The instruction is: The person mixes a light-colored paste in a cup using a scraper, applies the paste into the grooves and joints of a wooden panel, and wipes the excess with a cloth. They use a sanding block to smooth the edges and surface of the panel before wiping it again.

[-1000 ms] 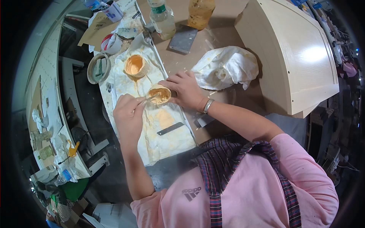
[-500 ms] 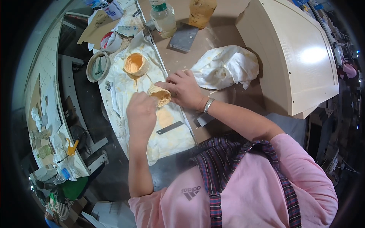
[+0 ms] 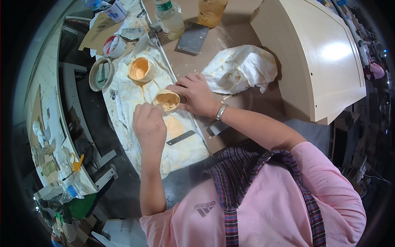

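Closely, right grip (image 3: 199, 97) clasps the cup (image 3: 167, 101); curled left grip (image 3: 149, 122), contents unclear, crowds its rim.

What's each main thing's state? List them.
Far orange-smeared round cup: upright, open.
Near orange-smeared round cup: tilted, open, gripped by right hand.
White stained cloth bundle: crumpled.
Dark straight strip: lying flat.
Clear green-labelled plastic bottle: upright.
Amber round bottle: upright.
Grey rectangular block: lying flat.

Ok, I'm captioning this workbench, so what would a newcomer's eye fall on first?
Probably the pale wooden piece at upper right, a bright glare on its face. Next, left of centre, the orange-smeared far cup and near cup, the latter held by the right hand. Between wood and cups lies a crumpled white cloth.
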Action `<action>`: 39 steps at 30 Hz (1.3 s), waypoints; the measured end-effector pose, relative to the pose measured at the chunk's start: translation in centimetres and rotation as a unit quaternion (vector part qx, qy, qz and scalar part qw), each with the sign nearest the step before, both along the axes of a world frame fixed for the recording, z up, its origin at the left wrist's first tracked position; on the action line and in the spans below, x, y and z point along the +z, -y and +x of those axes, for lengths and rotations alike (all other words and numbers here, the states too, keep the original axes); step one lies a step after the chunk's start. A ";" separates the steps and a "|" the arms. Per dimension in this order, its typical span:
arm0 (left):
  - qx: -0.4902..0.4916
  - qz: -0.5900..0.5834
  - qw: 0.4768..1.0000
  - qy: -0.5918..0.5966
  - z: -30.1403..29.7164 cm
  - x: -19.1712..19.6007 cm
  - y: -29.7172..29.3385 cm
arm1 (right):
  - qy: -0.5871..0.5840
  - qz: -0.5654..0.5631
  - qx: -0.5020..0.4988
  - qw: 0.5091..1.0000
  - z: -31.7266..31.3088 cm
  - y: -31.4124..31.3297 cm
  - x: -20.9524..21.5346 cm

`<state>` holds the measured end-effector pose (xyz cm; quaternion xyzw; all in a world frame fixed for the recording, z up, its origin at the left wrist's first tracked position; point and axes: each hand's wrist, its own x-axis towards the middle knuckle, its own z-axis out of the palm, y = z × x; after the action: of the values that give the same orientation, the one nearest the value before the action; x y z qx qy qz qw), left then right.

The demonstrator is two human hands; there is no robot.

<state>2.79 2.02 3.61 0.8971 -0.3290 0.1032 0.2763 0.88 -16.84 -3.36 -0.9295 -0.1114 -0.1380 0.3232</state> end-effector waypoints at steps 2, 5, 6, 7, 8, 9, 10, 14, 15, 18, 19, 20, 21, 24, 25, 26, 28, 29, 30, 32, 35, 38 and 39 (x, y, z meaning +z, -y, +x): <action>0.037 0.013 0.998 0.051 0.3 0.0 0.3 | -0.002 -0.007 -0.001 1.000 0.0 0.0 0.1; -0.003 0.047 0.999 0.023 0.1 -0.9 -0.2 | -0.008 -0.005 -0.007 1.000 0.0 0.0 0.3; -0.005 0.047 0.999 0.022 0.1 -0.8 -0.2 | -0.005 0.003 -0.003 1.000 0.0 0.0 0.2; -0.021 0.039 0.999 0.021 0.2 -0.6 -0.2 | -0.001 0.011 0.001 1.000 0.0 0.0 0.1; -0.038 0.031 0.999 0.021 0.2 -0.3 -0.1 | -0.002 0.011 -0.001 1.000 -0.1 0.1 0.0; -0.038 0.032 0.999 0.020 0.5 0.0 -0.1 | -0.003 0.000 -0.001 1.000 0.0 0.1 0.0; -0.034 0.051 0.997 0.048 1.0 0.4 0.1 | -0.004 -0.010 -0.001 1.000 0.0 0.0 0.0; -0.039 0.118 0.990 0.066 1.8 0.3 -0.5 | 0.001 -0.008 -0.003 1.000 0.0 0.0 0.0; -0.041 0.118 0.990 0.065 1.7 0.2 -0.6 | -0.001 -0.008 -0.001 1.000 0.0 0.0 0.0; -0.057 0.132 0.989 0.027 1.2 0.6 -0.7 | -0.006 -0.020 0.002 1.000 -0.1 0.0 0.2; -0.059 0.119 0.991 -0.003 1.1 1.0 -0.6 | -0.007 -0.033 0.004 0.999 -0.1 0.1 0.2; -0.061 0.107 0.992 -0.033 1.1 1.3 -0.5 | -0.007 -0.032 0.002 0.999 -0.1 0.1 0.2; -0.061 0.108 0.992 -0.032 1.3 1.6 -0.4 | -0.011 -0.032 0.003 0.999 0.0 0.0 0.2; -0.018 0.091 0.996 0.003 1.6 1.9 -0.3 | -0.009 -0.039 0.010 0.999 0.0 0.0 0.0; -0.035 0.089 0.995 -0.014 1.6 1.6 -0.4 | -0.004 -0.048 0.015 0.999 0.0 0.1 0.0; -0.051 0.087 0.994 -0.030 1.5 1.4 -0.5 | -0.004 -0.048 0.015 0.999 0.0 0.1 -0.1; -0.043 0.076 0.995 -0.038 1.1 1.7 -0.2 | 0.001 -0.051 0.016 0.999 -0.1 0.1 -0.1; -0.034 0.065 0.996 -0.045 1.1 1.8 0.0 | 0.000 -0.051 0.015 0.999 -0.1 0.2 -0.1; -0.032 0.065 0.996 -0.046 1.1 2.0 -0.1 | 0.003 -0.049 0.019 0.999 -0.1 0.1 0.0; -0.030 0.068 0.996 -0.048 1.1 2.2 -0.2 | 0.006 -0.048 0.024 0.999 -0.2 -0.1 0.0; -0.036 0.055 0.995 -0.073 0.5 2.2 -0.3 | 0.039 -0.037 0.034 0.998 0.0 0.0 -0.3; 0.024 0.060 0.997 -0.041 0.5 2.1 -0.7 | 0.033 -0.040 0.035 0.998 -0.2 -0.2 -0.2; 0.025 0.059 0.997 -0.041 0.4 2.0 -0.7 | 0.033 -0.036 0.036 0.998 -0.1 -0.2 -0.2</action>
<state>3.21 2.76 5.62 0.9234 -0.3000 0.0537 0.2332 0.75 -16.64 -3.55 -0.9308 -0.1605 -0.1524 0.2908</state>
